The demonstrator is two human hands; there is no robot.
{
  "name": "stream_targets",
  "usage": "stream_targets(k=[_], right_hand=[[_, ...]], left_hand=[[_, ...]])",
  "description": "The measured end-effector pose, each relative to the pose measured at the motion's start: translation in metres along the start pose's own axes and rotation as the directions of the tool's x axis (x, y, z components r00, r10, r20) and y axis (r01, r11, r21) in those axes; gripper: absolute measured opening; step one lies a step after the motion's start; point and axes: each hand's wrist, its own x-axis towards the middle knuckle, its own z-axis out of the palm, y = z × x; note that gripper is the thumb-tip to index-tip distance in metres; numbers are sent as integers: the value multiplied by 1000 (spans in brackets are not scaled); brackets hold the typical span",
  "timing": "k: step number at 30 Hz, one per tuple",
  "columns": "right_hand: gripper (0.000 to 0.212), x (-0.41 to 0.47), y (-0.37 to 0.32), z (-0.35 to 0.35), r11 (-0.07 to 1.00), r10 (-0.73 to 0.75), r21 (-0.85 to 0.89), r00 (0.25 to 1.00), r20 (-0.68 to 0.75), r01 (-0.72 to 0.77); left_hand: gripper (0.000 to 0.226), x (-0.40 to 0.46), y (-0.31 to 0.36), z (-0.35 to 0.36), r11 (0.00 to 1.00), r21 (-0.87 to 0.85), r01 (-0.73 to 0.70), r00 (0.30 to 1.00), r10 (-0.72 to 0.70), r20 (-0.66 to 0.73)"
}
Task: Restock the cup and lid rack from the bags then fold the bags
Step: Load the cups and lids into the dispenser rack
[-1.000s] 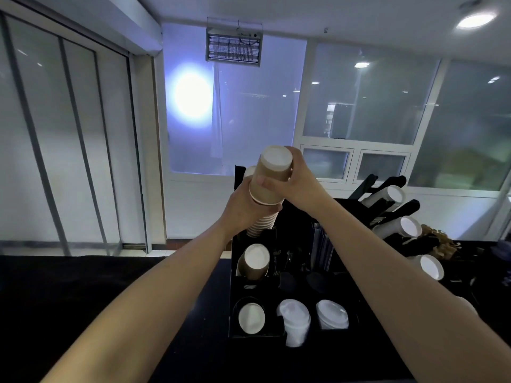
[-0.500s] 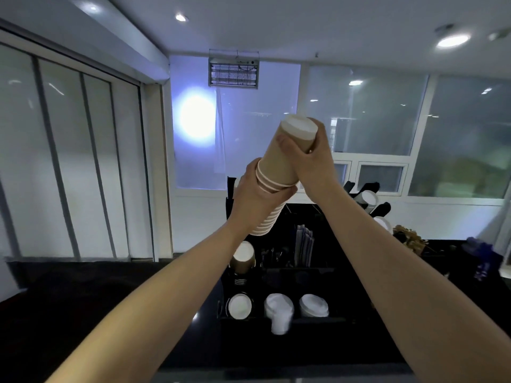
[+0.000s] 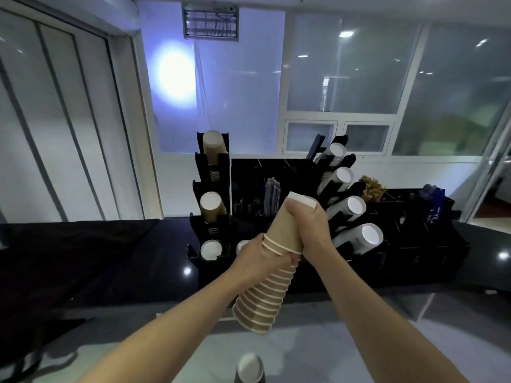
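I hold a long stack of brown paper cups (image 3: 265,294) tilted in front of me, bottoms up. My left hand (image 3: 257,258) grips the stack around its middle. My right hand (image 3: 311,230) clasps the top cup near its white base. Behind stands the black cup and lid rack (image 3: 213,217), with brown cups (image 3: 211,146) in its left column. White-based cups (image 3: 356,237) lean out of the slanted slots on the rack's right side. No bag can be made out.
The rack stands on a dark glossy counter (image 3: 124,258). Straws or stirrers (image 3: 272,194) fill a middle compartment, and brown packets (image 3: 373,187) lie to the right. Another cup (image 3: 250,369) shows at the bottom edge. Windows and sliding panels are behind.
Both hands have drawn the cup stack down and back from the top of the rack's left column toward me. The view has tilted down and pulled away.
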Motion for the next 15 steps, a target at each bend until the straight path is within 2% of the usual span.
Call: stream_targets(k=[3, 6, 8, 10, 15], right_hand=[[55, -7, 24, -16, 992, 123, 26, 992, 30, -124], [59, -7, 38, -27, 973, 214, 76, 974, 76, -220], [68, -6, 42, -31, 961, 254, 85, 961, 113, -264], [67, -1, 37, -31, 964, 231, 111, 967, 113, -243], [54, 26, -16, -16, 988, 55, 141, 997, 45, -61]], left_hand=[[50, -9, -19, 12, 980, -160, 120, 983, -94, 159], [51, -15, -35, 17, 916, -323, 239, 937, -130, 324], [52, -18, -45, 21, 892, -361, 272, 921, -133, 367], [56, -17, -52, 21, 904, -344, 254, 931, -132, 339], [75, 0, -37, -9, 976, -191, 101, 982, -68, 175]])
